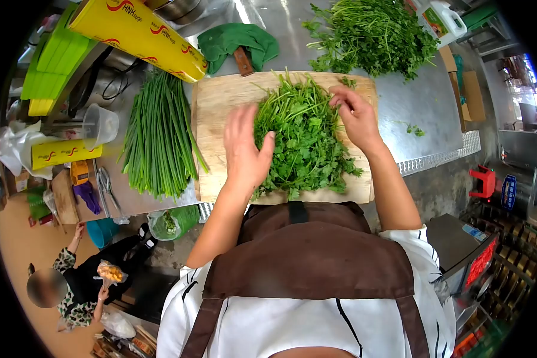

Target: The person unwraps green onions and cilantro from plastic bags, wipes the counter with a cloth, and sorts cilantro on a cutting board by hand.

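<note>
A loose heap of leafy green herbs (301, 134) lies on the wooden cutting board (212, 101), its stems toward the far edge. My left hand (244, 146) is at the left side of the heap, fingers stretched out and thumb apart, holding nothing. On the other side, my right hand (355, 116) is by the upper right of the heap with its fingers bent; whether anything is between the fingertips is too small to tell. Long green stalks (161, 137) lie in a bundle just left of the board.
More herbs (376, 36) are piled at the back right, near a white jug (441, 22). A green cloth (235, 45) and a knife handle (243, 61) lie behind the board. Yellow boxes (143, 36) stand at the left. Another person (83, 271) is at the lower left.
</note>
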Action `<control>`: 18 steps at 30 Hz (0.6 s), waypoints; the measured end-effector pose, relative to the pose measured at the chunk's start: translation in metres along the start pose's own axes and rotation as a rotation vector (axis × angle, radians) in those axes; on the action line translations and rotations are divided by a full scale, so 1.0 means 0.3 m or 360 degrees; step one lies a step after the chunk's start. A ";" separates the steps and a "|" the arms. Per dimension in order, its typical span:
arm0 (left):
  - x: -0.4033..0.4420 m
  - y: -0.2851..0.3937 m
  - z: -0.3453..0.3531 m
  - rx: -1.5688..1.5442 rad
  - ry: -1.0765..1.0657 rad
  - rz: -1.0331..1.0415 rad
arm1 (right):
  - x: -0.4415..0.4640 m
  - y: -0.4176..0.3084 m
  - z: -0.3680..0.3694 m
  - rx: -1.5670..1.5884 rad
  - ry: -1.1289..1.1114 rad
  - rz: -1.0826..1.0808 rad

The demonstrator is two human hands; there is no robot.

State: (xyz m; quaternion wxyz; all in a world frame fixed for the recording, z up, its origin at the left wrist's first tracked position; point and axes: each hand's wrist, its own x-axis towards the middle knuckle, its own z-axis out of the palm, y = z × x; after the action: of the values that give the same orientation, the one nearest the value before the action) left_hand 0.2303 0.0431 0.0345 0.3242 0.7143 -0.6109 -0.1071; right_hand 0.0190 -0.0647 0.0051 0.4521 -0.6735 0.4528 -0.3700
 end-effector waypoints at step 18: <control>-0.011 0.035 0.059 -0.0290 -0.0426 0.0074 | -0.011 0.003 -0.125 0.1502 -0.0129 0.0370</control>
State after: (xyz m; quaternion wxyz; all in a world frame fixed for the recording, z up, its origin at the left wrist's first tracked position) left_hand 0.2115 0.0398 0.0263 0.3057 0.6470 -0.6528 -0.2487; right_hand -0.0162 -0.0721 0.0160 0.7637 -0.3540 0.2898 -0.4555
